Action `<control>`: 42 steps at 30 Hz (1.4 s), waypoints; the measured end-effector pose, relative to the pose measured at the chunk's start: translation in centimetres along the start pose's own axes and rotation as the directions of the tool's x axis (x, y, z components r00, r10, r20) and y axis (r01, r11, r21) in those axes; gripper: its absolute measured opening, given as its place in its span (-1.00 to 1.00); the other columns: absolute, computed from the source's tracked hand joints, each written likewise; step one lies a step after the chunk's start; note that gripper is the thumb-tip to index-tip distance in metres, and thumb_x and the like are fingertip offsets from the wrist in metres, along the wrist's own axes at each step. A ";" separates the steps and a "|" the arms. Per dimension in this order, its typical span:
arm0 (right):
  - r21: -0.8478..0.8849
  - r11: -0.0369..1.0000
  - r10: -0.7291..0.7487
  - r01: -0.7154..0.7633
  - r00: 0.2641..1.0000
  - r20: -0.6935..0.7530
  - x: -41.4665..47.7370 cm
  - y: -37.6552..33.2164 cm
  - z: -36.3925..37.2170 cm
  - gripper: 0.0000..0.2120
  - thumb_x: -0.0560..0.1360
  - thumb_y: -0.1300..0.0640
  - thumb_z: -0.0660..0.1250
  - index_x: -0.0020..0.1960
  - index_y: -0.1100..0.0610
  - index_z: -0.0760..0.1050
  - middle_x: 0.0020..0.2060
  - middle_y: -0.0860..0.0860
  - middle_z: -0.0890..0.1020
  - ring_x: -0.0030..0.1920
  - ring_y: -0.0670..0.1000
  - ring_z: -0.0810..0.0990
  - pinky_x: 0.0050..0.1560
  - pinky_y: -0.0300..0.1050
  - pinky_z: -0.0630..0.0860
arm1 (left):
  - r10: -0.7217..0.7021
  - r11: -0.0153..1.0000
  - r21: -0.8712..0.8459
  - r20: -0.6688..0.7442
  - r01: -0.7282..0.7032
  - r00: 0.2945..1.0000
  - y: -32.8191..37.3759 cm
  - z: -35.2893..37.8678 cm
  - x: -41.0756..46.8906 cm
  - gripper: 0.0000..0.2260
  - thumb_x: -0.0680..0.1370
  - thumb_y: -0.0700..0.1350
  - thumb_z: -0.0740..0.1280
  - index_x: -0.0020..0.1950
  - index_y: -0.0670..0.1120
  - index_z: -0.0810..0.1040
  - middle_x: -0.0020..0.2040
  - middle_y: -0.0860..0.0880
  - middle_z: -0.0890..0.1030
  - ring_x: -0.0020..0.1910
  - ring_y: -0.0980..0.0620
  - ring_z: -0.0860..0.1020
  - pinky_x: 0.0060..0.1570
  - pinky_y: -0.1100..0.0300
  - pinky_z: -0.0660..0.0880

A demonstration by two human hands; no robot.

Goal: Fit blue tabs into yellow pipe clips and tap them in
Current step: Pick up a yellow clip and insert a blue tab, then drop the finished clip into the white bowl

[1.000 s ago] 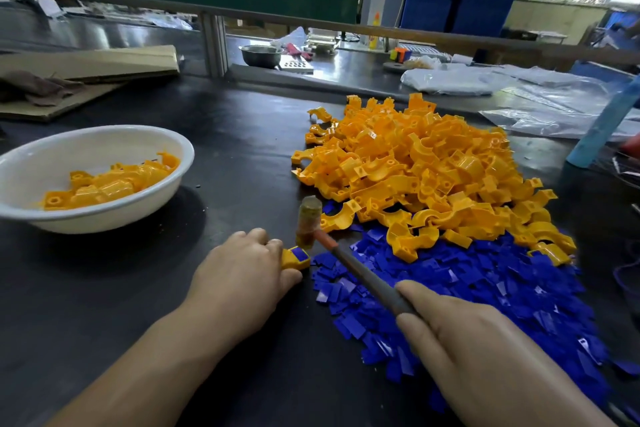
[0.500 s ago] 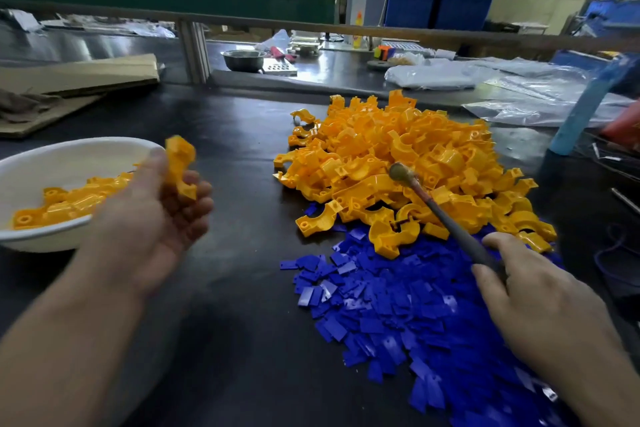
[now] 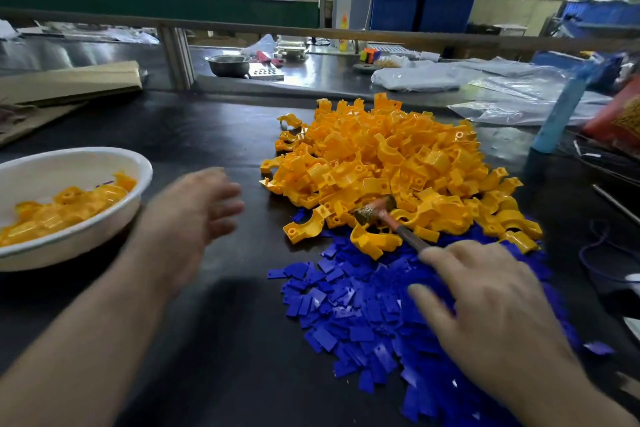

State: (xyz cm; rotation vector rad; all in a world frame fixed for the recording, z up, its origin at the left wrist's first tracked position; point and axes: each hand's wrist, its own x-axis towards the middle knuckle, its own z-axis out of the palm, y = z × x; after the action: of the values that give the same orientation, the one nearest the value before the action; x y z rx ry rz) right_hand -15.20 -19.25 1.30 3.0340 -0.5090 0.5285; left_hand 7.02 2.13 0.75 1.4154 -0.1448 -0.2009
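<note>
**A:** ok so where's everything sitting on the bench [image 3: 207,135]?

**B:** There's a big heap of yellow clips [image 3: 398,156] mid-right. The blue tabs [image 3: 363,315] are spread in a flat pile right in front of it, nearer the person. The two piles touch, and a few clips lie on the far edge of the tabs.

**A:** and the hands?

**B:** The left hand [image 3: 197,211] hangs over bare bench between the white bowl [image 3: 104,229] and the yellow clips. It's palm down, fingers loosely spread, holding nothing, and pretty blurry tbh. The right hand [image 3: 485,305] is over the blue tabs and has the hammer [image 3: 375,211] by the end of its handle. The fingers lie over the handle and the thumb sticks out to the left. Can't see how far they wrap underneath.

**A:** where's the hammer head?

**B:** At the near edge of the yellow clips, on them or just above, can't say which. The handle slants back down into the hand.

**A:** anything in the bowl?

**B:** Yeah, a smaller lot of clips [image 3: 62,211], same yellow, with a sliver of blue showing near the top. The bowl's at the left edge, well apart from both piles.

**A:** background?

**B:** Flattened cardboard [image 3: 69,80] is at the far left. Past a rail, the next bench has a metal bowl [image 3: 228,64] and clear plastic bags [image 3: 426,78]. A light blue tube [image 3: 561,114] leans at the right, and blue crates [image 3: 426,0] are stacked near the window.
</note>
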 end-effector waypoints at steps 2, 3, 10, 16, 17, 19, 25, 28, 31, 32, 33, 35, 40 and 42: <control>-0.003 0.994 -0.108 0.111 0.972 0.207 -0.1 -1.8 0.2 -0.33 0.38 -0.44 -0.01 0.42 -0.18 0.19 0.23 -0.09 0.41 0.20 0.03 0.36 0.16 0.08 0.34 | 0.137 0.849 0.474 0.233 -0.235 0.963 -1.8 3.1 -1.1 -0.61 0.58 -0.05 0.35 0.40 0.14 0.45 0.20 0.25 0.54 0.15 0.25 0.55 0.12 0.23 0.46; 0.003 0.989 -0.140 0.146 0.943 0.303 -0.1 -2.4 0.6 -0.25 0.36 -0.49 -0.08 0.47 -0.20 -0.03 0.36 -0.08 0.27 0.31 0.04 0.23 0.26 0.11 0.22 | 0.111 0.714 0.624 0.347 -0.317 0.931 -2.6 4.1 -1.2 -0.51 0.57 -0.03 0.36 0.48 0.16 0.34 0.31 0.26 0.45 0.29 0.25 0.45 0.26 0.22 0.37; -0.044 0.954 -0.268 0.297 0.907 0.326 0.1 -2.9 1.9 -0.51 0.56 -0.25 0.02 0.42 -0.09 0.17 0.25 0.00 0.36 0.16 0.08 0.28 0.13 0.04 0.25 | 0.106 0.214 0.856 0.458 -0.470 0.883 -4.9 5.9 -1.3 -0.69 0.54 0.08 0.35 0.28 0.15 0.53 0.27 0.12 0.49 0.24 0.02 0.43 0.19 0.04 0.44; 0.046 0.958 -0.288 0.285 0.935 0.207 0.1 -2.4 2.3 -0.67 0.61 -0.13 0.00 0.25 -0.06 0.40 0.08 -0.05 0.48 0.03 0.04 0.38 0.00 -0.06 0.32 | 0.128 0.307 0.828 0.452 -0.469 0.883 -3.6 6.0 -2.3 -0.93 0.54 -0.02 0.34 0.00 0.13 0.56 -0.01 0.14 0.53 -0.04 0.13 0.51 -0.13 0.26 0.46; 0.068 0.960 -0.279 0.271 0.942 0.185 0.1 -2.2 2.4 -0.68 0.61 -0.12 0.01 0.23 -0.07 0.42 0.05 -0.06 0.50 0.01 0.03 0.39 0.00 -0.06 0.34 | 0.147 0.392 0.810 0.412 -0.436 0.899 -3.1 6.1 -2.5 -0.94 0.55 -0.03 0.33 -0.03 0.14 0.53 -0.06 0.15 0.54 -0.11 0.15 0.52 -0.22 0.29 0.43; 0.108 0.965 -0.253 0.240 0.958 0.132 0.1 -1.9 2.4 -0.70 0.59 -0.14 0.07 0.17 -0.10 0.49 0.00 -0.10 0.52 -0.03 0.00 0.42 -0.02 -0.08 0.39 | 0.132 0.602 0.735 0.295 -0.313 0.946 -2.0 6.2 -3.2 -0.94 0.55 -0.07 0.31 -0.08 0.11 0.49 -0.14 0.11 0.57 -0.22 0.14 0.54 -0.34 0.27 0.41; 0.193 0.974 -0.133 0.116 0.988 0.076 0.5 -1.1 1.9 -0.57 0.52 -0.21 -0.14 0.11 -0.17 0.46 -0.12 -0.18 0.51 -0.07 -0.12 0.44 0.02 -0.20 0.41 | -0.046 0.891 0.433 0.380 -0.134 0.924 -0.3 5.9 -5.4 -0.82 0.58 -0.09 0.29 -0.07 0.16 0.63 -0.22 0.04 0.65 -0.31 0.13 0.59 -0.27 0.17 0.51; 0.294 0.954 -0.087 0.066 0.995 0.058 0.6 -0.9 1.3 -0.67 0.56 -0.18 -0.02 0.10 -0.17 0.47 -0.12 -0.19 0.55 -0.06 -0.16 0.49 -0.01 -0.25 0.45 | -0.040 0.957 0.273 0.444 -0.092 0.895 -1.0 6.3 -6.4 -0.83 0.58 -0.09 0.32 0.03 0.15 0.66 -0.20 0.05 0.66 -0.28 0.11 0.57 -0.24 0.22 0.53; 0.440 0.898 -0.052 -0.017 0.988 0.146 1.0 -0.7 0.1 -0.78 0.56 -0.16 0.13 0.01 -0.15 0.52 -0.24 -0.21 0.58 -0.19 -0.22 0.53 -0.15 -0.23 0.51 | -0.038 0.994 0.110 0.326 0.002 0.945 -1.8 6.8 -6.8 -0.82 0.49 -0.12 0.43 0.07 0.01 0.59 -0.27 0.07 0.67 -0.35 0.12 0.60 -0.36 0.25 0.54; 0.475 0.879 -0.048 -0.039 0.984 0.170 1.3 -0.8 -0.4 -0.79 0.56 -0.16 0.16 -0.02 -0.14 0.53 -0.30 -0.24 0.57 -0.26 -0.24 0.53 -0.26 -0.27 0.49 | -0.049 0.995 0.093 0.298 0.023 0.953 -2.0 6.8 -6.8 -0.75 0.42 -0.09 0.47 0.06 -0.03 0.56 -0.28 0.09 0.68 -0.38 0.12 0.61 -0.40 0.26 0.53; 0.498 0.866 -0.049 -0.045 0.983 0.175 1.6 -0.9 -0.8 -0.80 0.55 -0.16 0.18 -0.05 -0.13 0.55 -0.34 -0.28 0.56 -0.33 -0.25 0.51 -0.35 -0.30 0.46 | -0.058 0.996 0.081 0.287 0.036 0.956 -2.2 6.8 -6.9 -0.68 0.33 -0.02 0.49 0.03 -0.04 0.54 -0.30 0.09 0.68 -0.40 0.13 0.61 -0.42 0.26 0.52; 0.539 0.842 -0.062 -0.029 0.987 0.150 2.2 -1.1 -1.4 -0.80 0.55 -0.12 0.21 -0.09 -0.08 0.57 -0.36 -0.30 0.53 -0.41 -0.24 0.47 -0.37 -0.33 0.43 | -0.063 0.997 0.059 0.293 0.047 0.954 -2.4 6.7 -7.0 -0.58 0.16 0.10 0.51 -0.07 -0.03 0.56 -0.31 0.03 0.67 -0.40 0.10 0.61 -0.43 0.25 0.52; 0.749 0.637 0.036 -0.182 0.978 0.207 2.5 -2.2 -0.2 -0.87 0.52 0.03 0.27 -0.13 -0.16 0.56 -0.29 -0.19 0.62 -0.41 -0.11 0.56 -0.43 -0.28 0.50 | -0.065 0.992 0.126 0.320 0.025 0.945 -3.1 6.8 -7.5 -0.65 0.15 0.26 0.48 -0.15 0.14 0.65 -0.26 0.07 0.67 -0.31 0.13 0.64 -0.30 0.25 0.54; 0.826 0.468 0.093 -0.315 0.947 0.308 2.1 -2.2 0.7 -0.80 0.52 0.15 0.30 -0.04 -0.17 0.54 -0.28 -0.20 0.64 -0.36 -0.08 0.64 -0.37 -0.29 0.55 | -0.101 0.987 0.152 0.322 0.053 0.941 -3.5 6.9 -7.7 -0.69 0.22 0.23 0.46 -0.11 0.16 0.66 -0.22 0.09 0.68 -0.28 0.13 0.65 -0.30 0.27 0.55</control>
State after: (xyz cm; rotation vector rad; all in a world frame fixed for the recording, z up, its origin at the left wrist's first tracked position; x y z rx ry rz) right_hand -12.41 -17.85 1.40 4.1013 -0.8461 0.5898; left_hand -2.17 -3.30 -1.51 1.5220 -0.3859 -0.5015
